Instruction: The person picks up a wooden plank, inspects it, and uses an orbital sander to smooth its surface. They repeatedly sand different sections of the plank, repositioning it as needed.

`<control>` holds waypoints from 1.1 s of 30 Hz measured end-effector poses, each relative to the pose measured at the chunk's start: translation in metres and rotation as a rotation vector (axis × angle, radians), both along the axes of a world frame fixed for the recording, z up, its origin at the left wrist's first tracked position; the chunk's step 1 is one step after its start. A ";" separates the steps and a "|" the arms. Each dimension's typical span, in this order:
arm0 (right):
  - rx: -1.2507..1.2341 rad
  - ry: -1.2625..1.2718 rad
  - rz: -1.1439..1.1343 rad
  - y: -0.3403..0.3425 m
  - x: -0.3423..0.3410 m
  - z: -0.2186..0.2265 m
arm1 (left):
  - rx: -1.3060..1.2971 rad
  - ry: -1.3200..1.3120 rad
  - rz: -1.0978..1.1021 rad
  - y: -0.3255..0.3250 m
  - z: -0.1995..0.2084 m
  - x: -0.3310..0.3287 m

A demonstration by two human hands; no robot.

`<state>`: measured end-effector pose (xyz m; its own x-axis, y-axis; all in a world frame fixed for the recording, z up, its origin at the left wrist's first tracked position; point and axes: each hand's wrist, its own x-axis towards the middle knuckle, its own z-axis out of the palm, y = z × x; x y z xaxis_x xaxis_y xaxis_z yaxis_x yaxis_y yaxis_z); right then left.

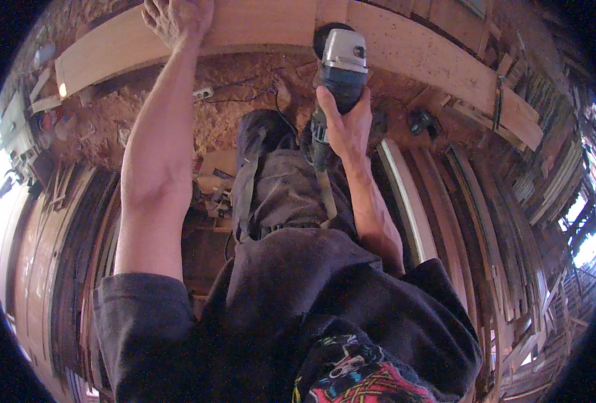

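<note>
A long wooden plank runs across the top of the view. My left hand lies on it at the upper left, fingers stretched out and partly cut off by the picture's edge. My right hand is wrapped round the body of an angle grinder with a silver head and a dark blue-green casing. Its dark round disc is at the plank's near edge; whether it touches the wood I cannot tell. The grinder's rear end points back toward my lap.
Reddish rough ground lies below the plank, with a white power strip and cables. A dark tool sits on the right. Long boards are stacked at the left and right, with more timber behind.
</note>
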<state>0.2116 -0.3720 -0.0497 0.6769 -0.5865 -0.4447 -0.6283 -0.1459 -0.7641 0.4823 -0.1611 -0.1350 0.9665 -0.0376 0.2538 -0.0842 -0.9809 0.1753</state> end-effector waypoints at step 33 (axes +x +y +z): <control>-0.015 -0.034 0.062 -0.016 0.041 0.000 | -0.020 0.021 0.035 -0.002 0.000 -0.004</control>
<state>0.2528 -0.3884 -0.0494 0.7270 -0.5495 -0.4118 -0.5911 -0.1955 -0.7826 0.4783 -0.1635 -0.1351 0.9723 0.0007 0.2336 -0.0464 -0.9795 0.1961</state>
